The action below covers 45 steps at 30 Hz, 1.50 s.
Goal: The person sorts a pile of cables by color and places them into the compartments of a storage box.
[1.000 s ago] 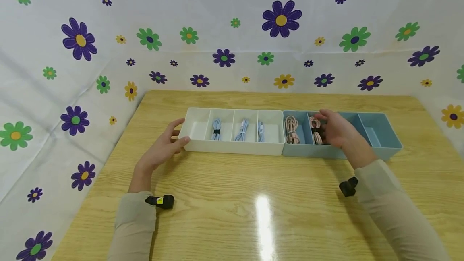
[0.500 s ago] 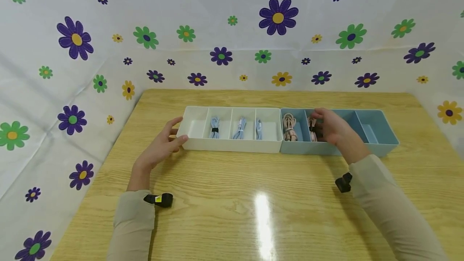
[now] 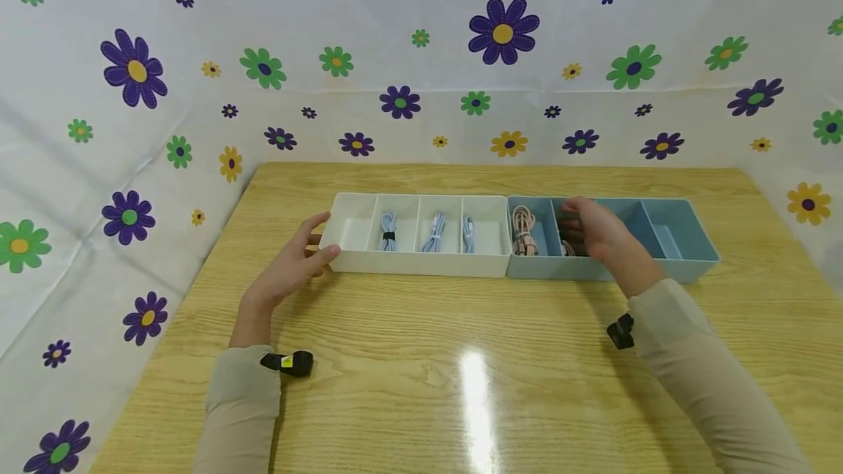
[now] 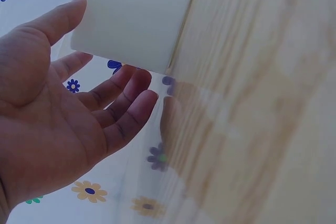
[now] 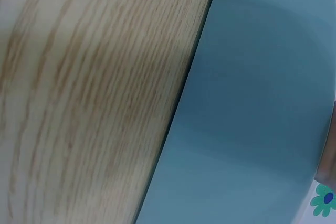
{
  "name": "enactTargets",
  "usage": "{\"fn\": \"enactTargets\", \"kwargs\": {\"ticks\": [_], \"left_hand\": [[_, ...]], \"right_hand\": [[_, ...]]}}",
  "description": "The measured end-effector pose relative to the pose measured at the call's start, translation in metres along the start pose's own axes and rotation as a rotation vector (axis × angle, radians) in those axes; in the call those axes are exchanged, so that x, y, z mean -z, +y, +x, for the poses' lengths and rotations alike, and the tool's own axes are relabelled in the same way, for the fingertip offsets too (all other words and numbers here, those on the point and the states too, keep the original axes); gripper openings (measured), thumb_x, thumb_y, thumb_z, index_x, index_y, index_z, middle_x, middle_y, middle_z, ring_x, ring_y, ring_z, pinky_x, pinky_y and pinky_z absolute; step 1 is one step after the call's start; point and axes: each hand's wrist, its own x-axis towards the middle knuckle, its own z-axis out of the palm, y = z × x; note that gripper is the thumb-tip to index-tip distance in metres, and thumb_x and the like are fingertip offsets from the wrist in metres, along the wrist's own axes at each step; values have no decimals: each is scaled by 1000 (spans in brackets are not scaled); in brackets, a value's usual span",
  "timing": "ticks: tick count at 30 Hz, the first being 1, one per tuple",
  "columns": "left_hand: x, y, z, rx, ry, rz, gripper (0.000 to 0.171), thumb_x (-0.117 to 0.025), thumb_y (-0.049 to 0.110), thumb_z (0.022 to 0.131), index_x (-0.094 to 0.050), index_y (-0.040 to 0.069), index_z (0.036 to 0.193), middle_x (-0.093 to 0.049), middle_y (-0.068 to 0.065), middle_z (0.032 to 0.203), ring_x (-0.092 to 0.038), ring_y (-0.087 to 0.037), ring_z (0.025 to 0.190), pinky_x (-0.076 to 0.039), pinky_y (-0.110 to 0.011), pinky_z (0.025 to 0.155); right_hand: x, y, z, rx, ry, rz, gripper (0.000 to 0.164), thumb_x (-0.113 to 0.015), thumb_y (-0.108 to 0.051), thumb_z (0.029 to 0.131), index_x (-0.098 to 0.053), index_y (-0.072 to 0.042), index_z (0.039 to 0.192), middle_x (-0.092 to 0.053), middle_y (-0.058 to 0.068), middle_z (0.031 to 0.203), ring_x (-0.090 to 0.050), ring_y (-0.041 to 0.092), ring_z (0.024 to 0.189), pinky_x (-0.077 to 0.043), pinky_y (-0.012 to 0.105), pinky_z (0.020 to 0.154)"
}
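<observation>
My left hand is at the left end of the white divided box. Its thumb touches the front corner, and the other fingers lie loosely bent beside the end wall, as the left wrist view shows. My right hand reaches into the second compartment of the blue divided box. Its fingers cover most of a pink cable bundle with a black tie; whether they grip it is hidden. Another pink cable bundle lies in the blue box's leftmost compartment. In the right wrist view, the blue wall hides the fingers.
Three light-blue cable bundles lie in separate compartments of the white box, one with a black tie. Both boxes stand end to end on a wooden table. A flowered cloth hangs behind and to the left.
My right hand has moved slightly left over the black-tied pink cable bundle, which is now mostly covered. My left hand stays at the white box's end. The head view has shifted slightly.
</observation>
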Motion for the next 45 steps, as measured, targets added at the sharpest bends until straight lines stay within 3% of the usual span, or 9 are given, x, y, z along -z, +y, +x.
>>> {"fn": "enactTargets", "kwargs": {"ticks": [4, 9, 15, 20, 33, 40, 45], "left_hand": [[1, 2, 0, -6, -1, 4, 74, -55, 42, 101, -13, 25, 159, -36, -25, 145, -50, -41, 120, -47, -45, 92], [1, 6, 1, -11, 0, 10, 74, -56, 43, 101, -14, 26, 159, -39, -24, 144, -52, -38, 115, -46, -39, 87], [1, 4, -1, -8, 1, 15, 74, -55, 42, 101, -13, 25, 160, -40, -24, 143, -51, -38, 115, -46, -40, 88], [0, -4, -1, 5, 2, 11, 75, -55, 45, 100, -13, 27, 160, -39, -24, 143, -49, -39, 118, -46, -44, 91], [0, 2, 0, -2, 1, 16, 75, -55, 45, 100, -13, 27, 160, -39, -24, 143, -49, -38, 118, -46, -42, 91], [2, 2, 0, 1, -7, 8, 75, -55, 45, 100, -12, 28, 159, -37, -24, 144, -48, -40, 122, -45, -48, 95], [2, 2, 0, 0, -13, 7, 74, -55, 44, 101, -12, 29, 159, -36, -24, 144, -48, -40, 121, -45, -46, 94]], "right_hand": [[-2, -1, -3, 11, 26, -24, 61, -28, -34, 107, -16, -6, 159, -17, 19, 162, -31, 30, 137, -26, 42, 117], [-3, -4, -10, 28, 65, -39, 61, -31, -33, 106, -16, -6, 159, -20, 19, 160, -32, 31, 137, -26, 43, 117], [-2, -11, -17, 84, 2, -43, 63, -29, -31, 107, -5, -6, 160, -10, 20, 164, -16, 38, 149, -20, 48, 119], [-4, -8, -15, 59, -54, 28, 63, -30, -31, 108, -2, -7, 160, -8, 21, 163, -14, 39, 149, -21, 52, 118], [0, -8, -22, 88, -22, -60, 63, -26, -33, 108, 0, -8, 160, -2, 19, 165, 0, 38, 151, -10, 51, 120], [4, -12, -35, 138, -52, 45, 64, -30, -35, 108, -1, -8, 160, 1, 16, 165, -1, 35, 152, -10, 46, 121], [13, -7, -49, 233, -113, 96, 66, -31, -38, 109, -1, -10, 160, 2, 17, 166, -3, 34, 152, -9, 45, 121]]}}
